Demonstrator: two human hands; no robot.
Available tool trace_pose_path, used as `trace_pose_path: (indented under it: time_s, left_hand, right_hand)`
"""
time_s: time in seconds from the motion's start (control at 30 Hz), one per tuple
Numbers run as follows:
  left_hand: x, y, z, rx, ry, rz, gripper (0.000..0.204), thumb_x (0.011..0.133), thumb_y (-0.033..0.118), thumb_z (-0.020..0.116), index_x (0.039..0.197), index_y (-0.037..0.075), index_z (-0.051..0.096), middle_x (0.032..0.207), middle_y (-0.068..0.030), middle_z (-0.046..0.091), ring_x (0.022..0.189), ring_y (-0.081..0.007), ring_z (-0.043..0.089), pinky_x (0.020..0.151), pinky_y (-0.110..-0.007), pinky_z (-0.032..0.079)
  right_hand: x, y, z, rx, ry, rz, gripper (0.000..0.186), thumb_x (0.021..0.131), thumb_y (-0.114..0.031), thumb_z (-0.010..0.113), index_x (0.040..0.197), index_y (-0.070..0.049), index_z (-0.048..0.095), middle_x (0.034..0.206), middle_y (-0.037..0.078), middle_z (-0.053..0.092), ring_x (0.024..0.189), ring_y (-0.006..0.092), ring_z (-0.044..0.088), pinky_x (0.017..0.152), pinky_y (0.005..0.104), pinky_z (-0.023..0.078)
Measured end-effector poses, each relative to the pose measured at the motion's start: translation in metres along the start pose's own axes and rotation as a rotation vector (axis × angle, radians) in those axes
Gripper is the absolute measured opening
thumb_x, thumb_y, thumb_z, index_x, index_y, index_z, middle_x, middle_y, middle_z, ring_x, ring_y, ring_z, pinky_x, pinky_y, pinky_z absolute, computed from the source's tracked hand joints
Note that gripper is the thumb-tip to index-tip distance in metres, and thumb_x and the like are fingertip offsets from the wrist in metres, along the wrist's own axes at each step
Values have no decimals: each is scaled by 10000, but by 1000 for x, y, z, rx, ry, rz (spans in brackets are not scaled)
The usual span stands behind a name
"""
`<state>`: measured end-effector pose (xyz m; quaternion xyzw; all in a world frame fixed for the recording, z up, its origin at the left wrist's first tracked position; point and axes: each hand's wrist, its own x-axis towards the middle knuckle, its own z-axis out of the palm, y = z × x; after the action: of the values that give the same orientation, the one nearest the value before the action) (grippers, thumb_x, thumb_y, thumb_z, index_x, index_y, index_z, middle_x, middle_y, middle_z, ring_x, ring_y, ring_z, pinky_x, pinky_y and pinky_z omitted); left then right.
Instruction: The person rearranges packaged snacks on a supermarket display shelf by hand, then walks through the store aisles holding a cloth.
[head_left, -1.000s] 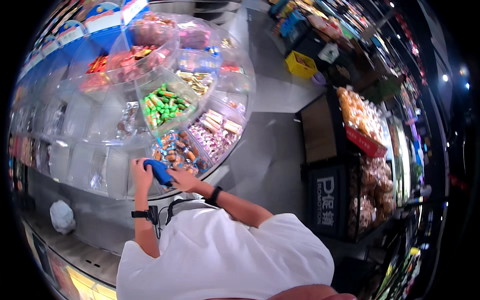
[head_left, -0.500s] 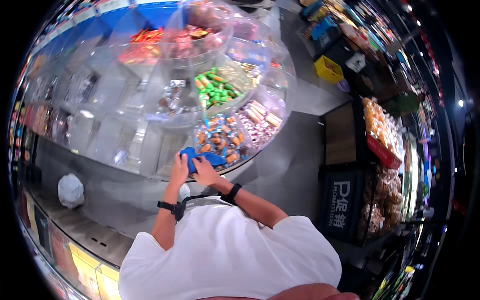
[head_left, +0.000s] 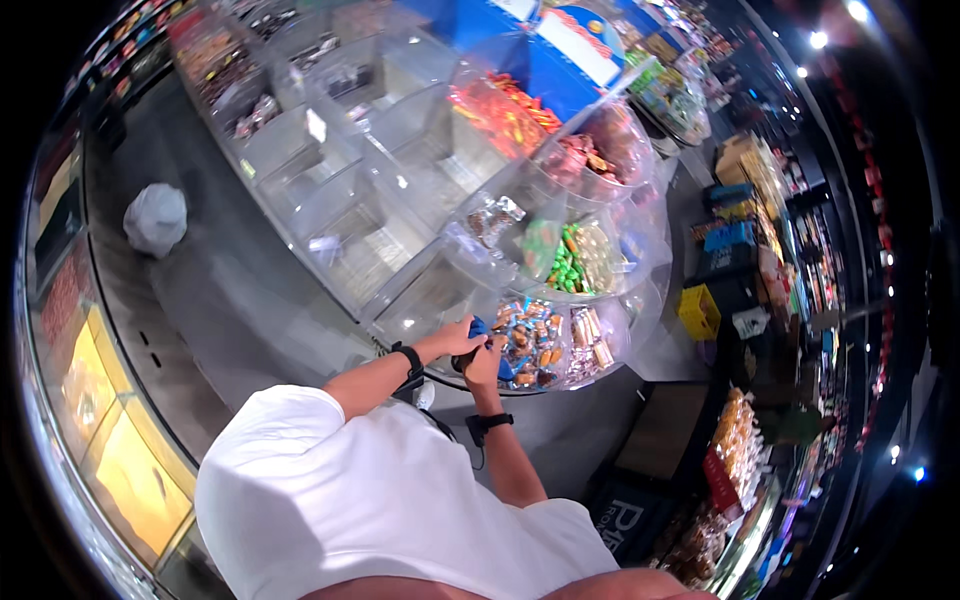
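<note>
Head view, bins seen from above. A blue cloth (head_left: 479, 326) is held at the curved front edge of a transparent candy display (head_left: 352, 250), close beside the blue-and-orange wrapped sweets (head_left: 532, 338). Its visible parts lie along a slanting line, from the upper left near the left fingertips to the lower right beyond the right hand; the middle is hidden by fingers, so which end leads cannot be told. The left hand (head_left: 452, 341) and the right hand (head_left: 481, 368) are brought together, fingers closed on the cloth, the exact finger placement being blurred. A small dark object (head_left: 461, 361), its kind unclear, shows between the hands.

Compared with half a second ago, the view has turned: the display now runs diagonally, and the left forearm enters more from the side. The cloth, formerly spread to the right of the hands, now shows as smaller patches around them.

Contents of the compartments: pale wrapped sticks (head_left: 592, 337) right of the blue-and-orange sweets; green-wrapped sweets (head_left: 567, 264) in the raised tier behind; silver-wrapped pieces (head_left: 493, 216) to the left of these; red-wrapped sweets (head_left: 512, 108) farther back, before a blue panel (head_left: 560, 78).
</note>
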<state>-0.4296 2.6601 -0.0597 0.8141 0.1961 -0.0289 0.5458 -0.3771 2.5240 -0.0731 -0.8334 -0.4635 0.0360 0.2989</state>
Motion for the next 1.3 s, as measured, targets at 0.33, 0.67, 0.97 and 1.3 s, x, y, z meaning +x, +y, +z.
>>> trace_pose_path:
  time_s: [0.33,0.67,0.97,1.3]
  left_hand:
    - [-21,1,-66,-50,310,53,444,804,224,676,1166,98,451,977,-259,617,883,-472,604,749,-512,485]
    - [-104,-66,-101,273,644,-23,306,786,145,652,1076,96,571,1189,-209,462,1120,-404,480,936,-481,434]
    - [-98,-64,-86,517,398,-164,529,842,400,612,1215,28,562,1487,-388,154,1411,-511,130,1126,-596,171]
    - [-55,-102,-178,250,49,101,299,929,308,492,931,45,634,918,-217,641,848,-417,608,747,-475,487]
  right_hand:
    - [42,-56,-15,-98,-13,-37,384,709,45,603,1092,49,583,1108,266,475,1012,446,488,878,475,413]
    - [46,-88,129,436,-424,-115,462,857,-142,621,1293,-79,484,1049,279,558,925,481,557,787,499,483]
    - [24,-46,73,324,-628,-86,500,844,-148,597,1323,-79,474,1035,321,600,932,502,576,834,526,476]
    - [71,-123,91,449,-250,287,413,842,-90,499,1253,-44,518,1150,272,607,1119,443,558,936,436,455]
